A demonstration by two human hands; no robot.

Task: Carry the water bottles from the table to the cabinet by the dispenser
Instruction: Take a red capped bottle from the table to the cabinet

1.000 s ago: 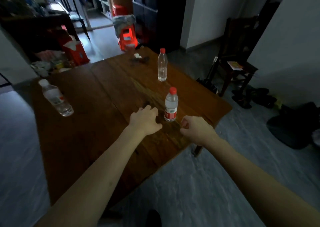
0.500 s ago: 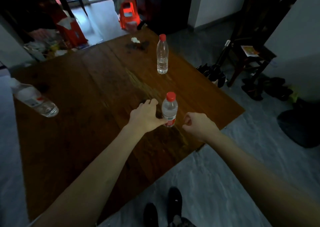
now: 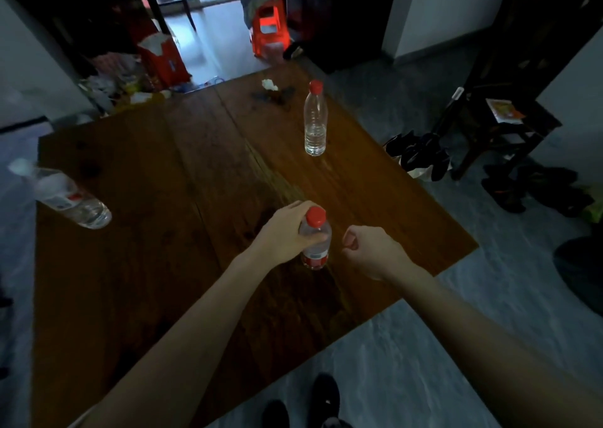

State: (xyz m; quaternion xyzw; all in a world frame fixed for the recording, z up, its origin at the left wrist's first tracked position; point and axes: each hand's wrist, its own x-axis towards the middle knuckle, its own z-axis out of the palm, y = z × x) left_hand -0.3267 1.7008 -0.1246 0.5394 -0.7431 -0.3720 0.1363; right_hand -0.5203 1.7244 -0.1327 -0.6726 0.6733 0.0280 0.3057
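Three clear plastic water bottles stand on the dark wooden table. The nearest bottle, with a red cap and red label, is upright, and my left hand is wrapped around its upper part. My right hand hovers just to the right of it, curled into a loose fist with nothing in it. A second red-capped bottle stands farther back on the table. A third bottle with a white cap stands at the table's left edge.
A crumpled white scrap and a dark smudge lie near the table's far corner. Beyond it are a red plastic stool and a red box amid floor clutter. A dark chair and several shoes sit to the right.
My left hand has moved right and closed around the nearest bottle. I have stepped closer, so the table sits lower in view. My right hand stays curled beside the bottle.
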